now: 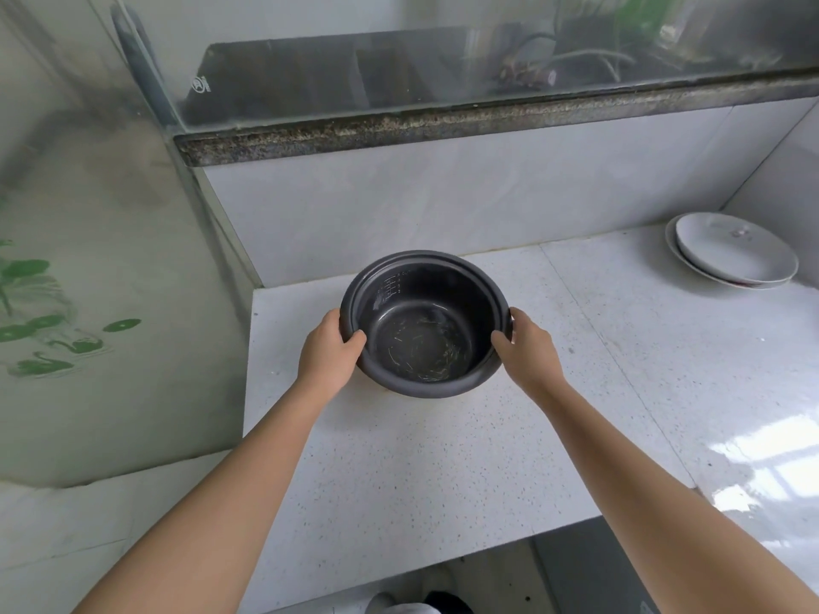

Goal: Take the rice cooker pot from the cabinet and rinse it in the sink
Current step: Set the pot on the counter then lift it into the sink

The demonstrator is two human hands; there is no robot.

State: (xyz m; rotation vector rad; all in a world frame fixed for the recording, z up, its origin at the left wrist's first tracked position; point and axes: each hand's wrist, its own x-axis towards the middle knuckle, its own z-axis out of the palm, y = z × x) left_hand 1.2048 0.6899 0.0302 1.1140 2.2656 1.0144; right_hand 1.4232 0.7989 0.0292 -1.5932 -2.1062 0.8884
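Observation:
A dark grey rice cooker pot (425, 330) sits on the white speckled shelf (399, 458), its scratched inside facing up with level marks on the far wall. My left hand (330, 352) grips the pot's left rim, thumb over the edge. On the opposite rim my right hand (525, 347) holds the same way. I cannot tell whether the pot rests on the shelf or is lifted slightly. No sink is in view.
Two stacked white plates (735, 254) lie at the shelf's far right corner. A frosted sliding glass door (111, 259) with green prints stands at the left. Above, a stone counter edge (443, 121) overhangs the white tiled back wall.

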